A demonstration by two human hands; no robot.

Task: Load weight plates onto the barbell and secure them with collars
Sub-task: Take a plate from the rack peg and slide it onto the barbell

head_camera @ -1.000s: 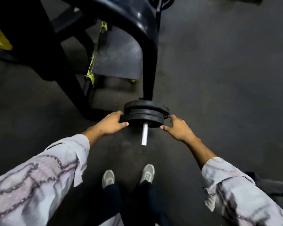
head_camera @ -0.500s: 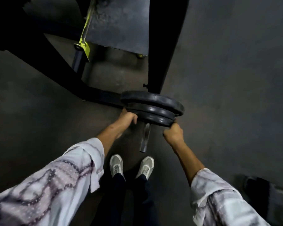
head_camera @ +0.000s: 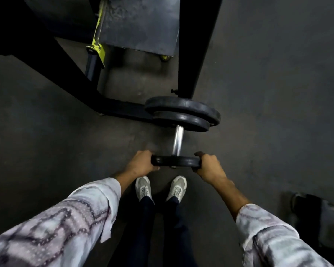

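- The dark gym floor (head_camera: 268, 93) is filling most of the view, with the black machine frame (head_camera: 197, 45) and its grey footplate (head_camera: 139, 24) sitting from 10 to 12 o'clock.
- The person's patterned sleeves (head_camera: 56, 228) are reaching in from 7 and 5 o'clock, and two pale shoes (head_camera: 143, 186) are standing just below centre.
- Two weight plates (head_camera: 181, 114) are sitting together on the barbell sleeve (head_camera: 177, 140) a little to the 1 o'clock side of centre, the larger one behind the smaller, close against the frame's upright.
- The small plate (head_camera: 175, 161) is now hanging at the very tip of the chrome sleeve, well apart from the other two; half a second ago it was pressed against them as the outermost of three.
- The left hand (head_camera: 141, 162) is curling closed around the plate's 9 o'clock rim, and the right hand (head_camera: 208, 164) is wrapping its 3 o'clock rim, so both are clamping it between them.
- That slide outward is reading as a plate coming off or being reseated, not going on; I am judging loading as set back a step.
- No collar is showing anywhere, so securing is not yet done.
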